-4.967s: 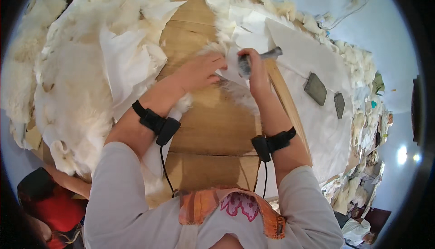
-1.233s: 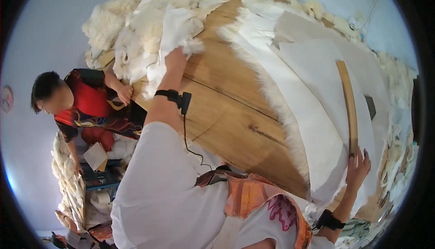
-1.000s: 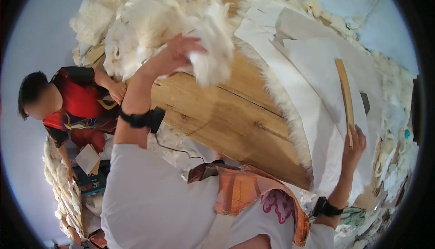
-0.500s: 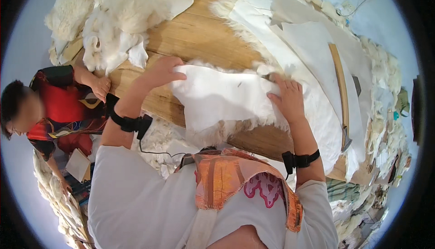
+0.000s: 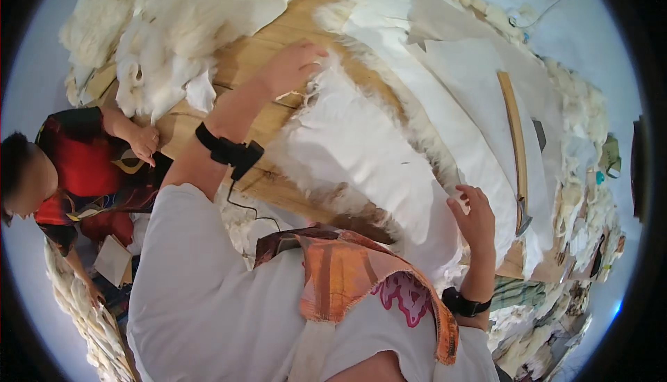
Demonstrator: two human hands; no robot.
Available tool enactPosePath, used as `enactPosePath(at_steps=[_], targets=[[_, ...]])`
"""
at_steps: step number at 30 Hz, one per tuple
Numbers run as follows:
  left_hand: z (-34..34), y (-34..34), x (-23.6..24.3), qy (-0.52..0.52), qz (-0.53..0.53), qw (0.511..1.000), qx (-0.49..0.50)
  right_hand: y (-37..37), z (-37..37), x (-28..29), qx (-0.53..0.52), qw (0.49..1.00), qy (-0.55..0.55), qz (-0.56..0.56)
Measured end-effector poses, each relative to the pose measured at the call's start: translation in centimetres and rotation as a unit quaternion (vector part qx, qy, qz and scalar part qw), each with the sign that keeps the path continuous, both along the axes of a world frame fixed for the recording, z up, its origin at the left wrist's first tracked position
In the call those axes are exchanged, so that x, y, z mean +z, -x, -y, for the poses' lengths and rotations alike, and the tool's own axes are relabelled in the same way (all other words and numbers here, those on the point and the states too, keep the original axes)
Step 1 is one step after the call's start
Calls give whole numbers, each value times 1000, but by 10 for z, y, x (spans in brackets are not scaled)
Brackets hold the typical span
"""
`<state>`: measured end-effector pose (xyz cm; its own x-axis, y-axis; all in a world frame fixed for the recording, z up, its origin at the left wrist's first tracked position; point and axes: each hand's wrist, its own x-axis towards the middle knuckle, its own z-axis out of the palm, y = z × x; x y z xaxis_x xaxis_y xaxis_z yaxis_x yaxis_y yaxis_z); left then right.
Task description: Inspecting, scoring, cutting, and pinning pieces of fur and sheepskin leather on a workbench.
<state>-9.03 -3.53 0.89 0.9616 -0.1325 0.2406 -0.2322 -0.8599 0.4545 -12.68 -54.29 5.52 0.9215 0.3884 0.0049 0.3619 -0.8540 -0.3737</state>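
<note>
Presently the white hide (image 5: pixel 368 142) lies smooth side up on the wooden table (image 5: pixel 302 24), left hand (image 5: pixel 299 66) at its far end, grip indeterminable, right hand (image 5: pixel 478 218) splayed by its near end; uneven pulling could crease it

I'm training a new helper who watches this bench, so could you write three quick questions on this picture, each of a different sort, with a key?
1. True or false: The dark grey block lies to the left of the wooden strip.

2. Multiple choice: Where is the left hand?
A) At the far end of the fur-edged white hide
B) On the wooden strip
C) On the dark grey block

3. Short answer: Which hand is nearer the wooden strip?

Key: 1. False; the block lies to the right of it. 2. A. 3. The right hand.
</note>
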Motion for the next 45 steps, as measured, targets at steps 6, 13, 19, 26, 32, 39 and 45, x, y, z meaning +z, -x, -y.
enactPosePath(at_steps=[6, 13, 19, 26, 32, 39, 45], targets=[[28, -20, -29, -57, -47, 996, -55, 16, 7, -46, -50, 994, -63, -71], [-16, -69, -22, 115, -145, 983, 19, 4, -19, -52, -59, 996, -50, -32], [-19, -125, -26, 123, -61, 988, 75, -41, -38, -53, -99, 994, -21, 46], [17, -117, -23, -104, 55, 968, 222, -43, -42, -70, -109, 993, 16, 51], [143, -23, -34, -126, -43, 990, 45, -49, -40, -67, -97, 994, 12, 38], [161, -30, -52, -168, 10, 977, 129, -52, -40, -63, -83, 996, -15, 20], [238, -20, -48, -117, 0, 989, 88, -38, -4, -39, -133, 988, -39, -68]])
